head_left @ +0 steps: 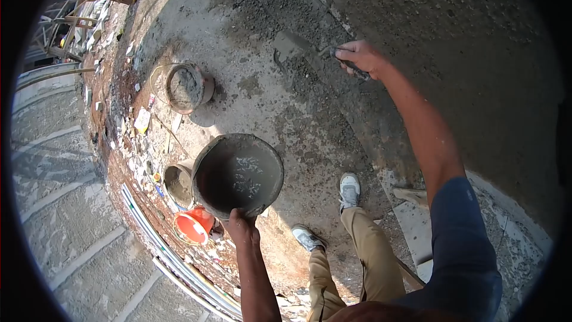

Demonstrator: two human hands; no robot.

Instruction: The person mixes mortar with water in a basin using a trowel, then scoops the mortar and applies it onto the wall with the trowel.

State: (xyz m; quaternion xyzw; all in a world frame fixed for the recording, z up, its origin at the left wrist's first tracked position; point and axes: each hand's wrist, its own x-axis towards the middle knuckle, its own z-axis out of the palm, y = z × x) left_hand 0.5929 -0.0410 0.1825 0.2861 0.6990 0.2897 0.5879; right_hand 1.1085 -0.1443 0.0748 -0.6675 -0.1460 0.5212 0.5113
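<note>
My right hand [361, 59] is closed round the handle of a trowel [292, 45], whose grey blade lies over the mortar-spattered ground at the upper middle. My left hand [241, 226] grips the near rim of a wide dark pan [238, 174], tilted so that its inside shows, wet and smeared with grey mortar. Loose wet mortar [262, 0] is spread on the ground beyond the trowel, beside a rough plastered surface [441, 42] on the right.
A bucket of mortar [186, 87] stands left of centre. Another bucket [179, 183] and an orange bucket [194, 225] are beside the pan. Rubble [143, 120] and long pipes [161, 241] line the left. A pale slab [413, 226] lies near my feet.
</note>
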